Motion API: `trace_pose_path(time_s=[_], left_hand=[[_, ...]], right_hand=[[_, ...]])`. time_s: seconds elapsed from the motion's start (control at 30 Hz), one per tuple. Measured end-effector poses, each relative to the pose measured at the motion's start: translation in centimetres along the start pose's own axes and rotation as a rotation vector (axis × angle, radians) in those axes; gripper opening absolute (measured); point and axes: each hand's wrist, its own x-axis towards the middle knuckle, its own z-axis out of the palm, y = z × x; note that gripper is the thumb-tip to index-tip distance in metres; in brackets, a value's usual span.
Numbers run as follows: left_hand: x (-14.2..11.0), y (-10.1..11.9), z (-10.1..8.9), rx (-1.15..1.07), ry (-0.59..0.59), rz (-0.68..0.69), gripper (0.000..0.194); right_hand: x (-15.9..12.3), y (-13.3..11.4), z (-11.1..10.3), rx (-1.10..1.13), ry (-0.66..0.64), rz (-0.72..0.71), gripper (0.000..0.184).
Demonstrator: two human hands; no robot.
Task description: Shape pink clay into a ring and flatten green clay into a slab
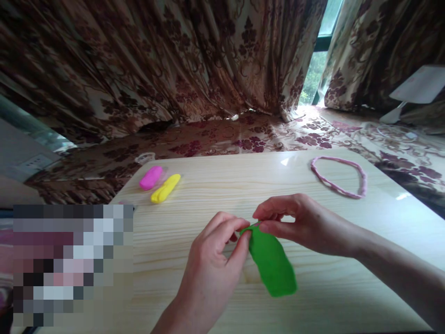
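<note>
**Holding a flattened green sheet by its upper end, two bare hands meet below the centre of the frame**

The green sheet (274, 264) hangs in the lower middle of the frame, its free end slanting down to the right. It is already thin and longer than wide; its outline is wavy, and the upper end looks like the part being worked now. The left hand (215, 253) pinches that end between thumb and forefinger. The right hand (302, 222) has its thumb against the top edge and its fingers curled close above; I cannot tell whether they pinch it.

Beyond, on the pale table (208, 171), a pink loop (363, 181) at the right of the frame looks finished, its ring apparently closed. The yellow piece (166, 188) and the magenta piece (151, 177), left of centre, are thick lumps, not flattened like the green; neither is in hand.

Fingertips hide the sheet's top edge, where a small pinkish bit is hard to make out. A pixelated patch (73, 264) conceals the lower left, and both forearms run out of frame.
</note>
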Motion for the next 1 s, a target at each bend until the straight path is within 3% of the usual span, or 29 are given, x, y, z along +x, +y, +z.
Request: trace_pose_path(time_s=[0.17, 0.23, 0.33, 0.47, 0.57, 0.67, 0.77, 1.0], left_hand=[[-1.0, -0.4, -0.3, -0.207, 0.054, -0.311, 0.006], [-1.8, -0.9, -0.1, -0.255, 0.058, -0.397, 0.008], [-3.0, -1.7, 0.2, -0.142, 0.051, -0.392, 0.011], [-4.2, -2.1, 0.0, 0.269, 0.003, -0.117, 0.011], [-4.5, -1.8, -0.1, 0.462, -0.017, 0.225, 0.027], [-4.6, -1.5, 0.5, 0.571, -0.182, 0.505, 0.04], [-4.8, -1.9, 1.4, 0.629, -0.225, 0.575, 0.043], [-4.8, -2.9, 1.7, 0.617, -0.186, 0.608, 0.041]], right_hand=[[-2.1, 0.9, 0.7, 0.054, 0.016, 0.109, 0.042], [-2.5, 1.5, 1.1, 0.023, 0.015, 0.154, 0.035], [-2.3, 2.2, 1.3, -0.152, 0.045, 0.091, 0.02], [-1.7, 2.7, 0.9, -0.449, 0.029, -0.095, 0.016], [-1.2, 2.9, 0.5, -0.452, 0.018, -0.175, 0.022], [-0.2, 3.1, 0.2, -0.403, -0.047, -0.236, 0.025], [0.7, 3.5, 0.2, -0.398, -0.117, -0.246, 0.029], [0.3, 4.5, 0.6, -0.373, -0.084, -0.209, 0.032]])
